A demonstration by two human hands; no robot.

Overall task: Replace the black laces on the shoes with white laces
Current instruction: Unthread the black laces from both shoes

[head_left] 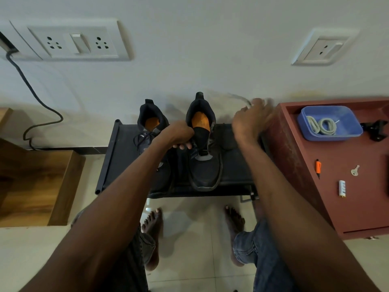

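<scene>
On low black stand (117, 157): left hand (179, 134) gripping tongue of right shoe (203, 144), fingers curled round it. Right hand (250, 121) raised, pinching blurred white lace (240, 99). Left shoe (150, 131) beside, black-laced. More white laces (322, 125) coiled in blue tray (349, 131), on red cabinet (347, 186).

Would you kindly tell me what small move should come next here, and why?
Probably bring the right hand, pinching a blurred white lace, to the right shoe. The left hand grips its tongue, and no lace is visible in its eyelets.
</scene>
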